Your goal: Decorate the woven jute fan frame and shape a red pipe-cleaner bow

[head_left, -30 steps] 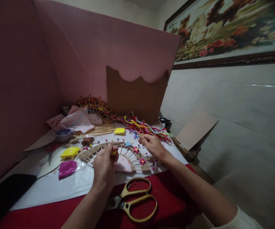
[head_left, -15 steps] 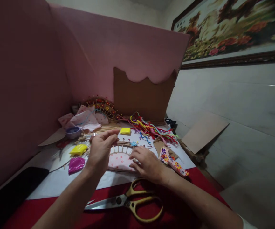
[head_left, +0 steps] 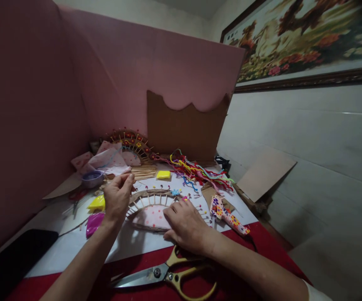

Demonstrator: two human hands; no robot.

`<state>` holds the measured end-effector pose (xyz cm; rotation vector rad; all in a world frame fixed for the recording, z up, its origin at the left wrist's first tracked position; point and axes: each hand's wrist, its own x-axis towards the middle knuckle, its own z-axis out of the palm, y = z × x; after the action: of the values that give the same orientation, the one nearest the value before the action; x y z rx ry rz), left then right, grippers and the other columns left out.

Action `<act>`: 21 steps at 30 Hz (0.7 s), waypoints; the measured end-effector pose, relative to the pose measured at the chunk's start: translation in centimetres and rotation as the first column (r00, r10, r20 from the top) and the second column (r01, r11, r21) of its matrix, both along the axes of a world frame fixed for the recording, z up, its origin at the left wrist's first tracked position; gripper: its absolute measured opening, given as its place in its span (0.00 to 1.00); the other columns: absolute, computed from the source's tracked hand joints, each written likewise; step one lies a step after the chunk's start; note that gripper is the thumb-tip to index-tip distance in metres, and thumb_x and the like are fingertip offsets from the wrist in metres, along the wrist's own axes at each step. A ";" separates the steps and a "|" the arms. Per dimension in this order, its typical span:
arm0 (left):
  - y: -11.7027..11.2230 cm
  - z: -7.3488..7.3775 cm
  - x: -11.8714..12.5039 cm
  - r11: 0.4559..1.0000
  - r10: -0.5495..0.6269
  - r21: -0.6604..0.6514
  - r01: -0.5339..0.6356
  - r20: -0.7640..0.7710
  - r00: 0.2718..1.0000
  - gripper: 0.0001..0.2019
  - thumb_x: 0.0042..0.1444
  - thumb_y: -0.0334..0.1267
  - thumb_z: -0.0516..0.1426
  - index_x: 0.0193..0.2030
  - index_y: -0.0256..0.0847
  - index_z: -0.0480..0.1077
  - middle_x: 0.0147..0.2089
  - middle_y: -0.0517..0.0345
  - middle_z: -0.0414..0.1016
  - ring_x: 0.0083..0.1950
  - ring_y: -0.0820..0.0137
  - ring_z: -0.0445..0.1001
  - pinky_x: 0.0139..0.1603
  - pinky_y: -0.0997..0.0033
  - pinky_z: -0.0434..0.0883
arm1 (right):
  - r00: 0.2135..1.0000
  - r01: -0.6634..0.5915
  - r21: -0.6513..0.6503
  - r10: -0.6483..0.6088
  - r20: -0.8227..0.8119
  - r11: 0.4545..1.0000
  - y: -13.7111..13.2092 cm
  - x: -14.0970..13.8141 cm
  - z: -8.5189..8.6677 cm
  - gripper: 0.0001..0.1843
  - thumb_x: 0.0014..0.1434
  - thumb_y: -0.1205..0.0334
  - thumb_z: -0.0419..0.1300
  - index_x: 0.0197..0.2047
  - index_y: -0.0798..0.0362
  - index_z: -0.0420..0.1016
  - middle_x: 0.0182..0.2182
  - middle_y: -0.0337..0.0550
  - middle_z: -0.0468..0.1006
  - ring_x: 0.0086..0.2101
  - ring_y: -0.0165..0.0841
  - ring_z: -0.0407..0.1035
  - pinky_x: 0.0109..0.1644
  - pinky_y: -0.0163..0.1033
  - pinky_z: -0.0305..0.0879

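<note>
A fan-shaped craft piece lies on the white sheet. Its half-round base is covered in pink dotted cloth, and short sticks radiate to a brown cardboard arch set with coloured beads and a blue flower. Just above its left end, my left hand is raised with thumb and fingertips pinched together; whatever they hold is too small to make out. My right hand rests over the right part of the craft piece, its fingers loosely bent and slightly apart on the cloth. That hand hides part of the base.
Large yellow-handled scissors lie on the red cloth in front. Pipe cleaners, yellow packets, a magenta packet and a flowered glue gun surround the work. A finished-looking fan leans behind; a black phone-like slab lies left.
My left hand has moved left and slightly down, away from the arch, still pinched. My right hand has settled lower over the craft piece. The view has shifted slightly.
</note>
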<state>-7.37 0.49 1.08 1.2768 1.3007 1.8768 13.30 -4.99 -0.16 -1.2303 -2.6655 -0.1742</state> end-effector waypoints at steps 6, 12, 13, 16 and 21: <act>-0.1 0.7 -0.2 0.996 0.068 0.057 -0.072 0.066 0.996 0.11 0.48 0.43 0.61 0.29 0.36 0.73 0.20 0.64 0.66 0.21 0.78 0.61 0.22 0.78 0.59 | 0.999 -0.046 -0.014 0.046 0.007 0.999 0.5 0.0 0.3 0.13 0.52 0.58 0.59 0.41 0.54 0.66 0.39 0.48 0.71 0.40 0.40 0.60 0.45 0.44 0.54; -0.7 2.4 -0.3 0.987 0.097 0.104 -0.121 0.216 0.972 0.08 0.45 0.38 0.61 0.26 0.35 0.71 0.17 0.67 0.64 0.16 0.80 0.59 0.18 0.79 0.59 | 1.000 0.008 -0.021 -0.008 0.002 1.000 0.4 0.0 0.3 0.15 0.50 0.58 0.59 0.40 0.55 0.66 0.38 0.49 0.70 0.40 0.41 0.60 0.44 0.43 0.55; -0.7 2.6 -0.4 0.985 0.102 0.112 -0.130 0.233 0.967 0.07 0.44 0.38 0.61 0.26 0.35 0.71 0.16 0.67 0.64 0.16 0.80 0.59 0.17 0.80 0.58 | 1.000 0.009 -0.023 -0.009 -0.002 1.000 0.5 0.0 0.4 0.15 0.50 0.58 0.59 0.41 0.55 0.66 0.39 0.49 0.70 0.40 0.41 0.60 0.44 0.44 0.55; -0.9 3.0 -0.8 0.981 0.120 0.115 -0.156 0.270 0.955 0.07 0.44 0.37 0.61 0.26 0.35 0.71 0.16 0.68 0.63 0.16 0.79 0.60 0.16 0.80 0.58 | 1.000 -0.023 -0.046 0.023 -0.010 0.999 0.8 -0.1 0.3 0.18 0.50 0.57 0.59 0.44 0.54 0.66 0.40 0.49 0.70 0.41 0.40 0.60 0.45 0.44 0.56; -0.8 3.1 -1.6 0.968 0.192 0.103 -0.229 0.281 0.940 0.06 0.43 0.37 0.60 0.23 0.36 0.69 0.16 0.67 0.64 0.16 0.80 0.58 0.15 0.80 0.56 | 0.994 -0.053 -0.106 0.043 -0.096 0.993 1.7 0.1 -0.2 0.21 0.47 0.60 0.60 0.45 0.54 0.65 0.42 0.48 0.69 0.42 0.40 0.61 0.46 0.43 0.57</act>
<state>-8.96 -0.36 4.19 0.9296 1.2219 2.2322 13.43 -3.31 -0.34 -1.1722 -2.6516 0.0345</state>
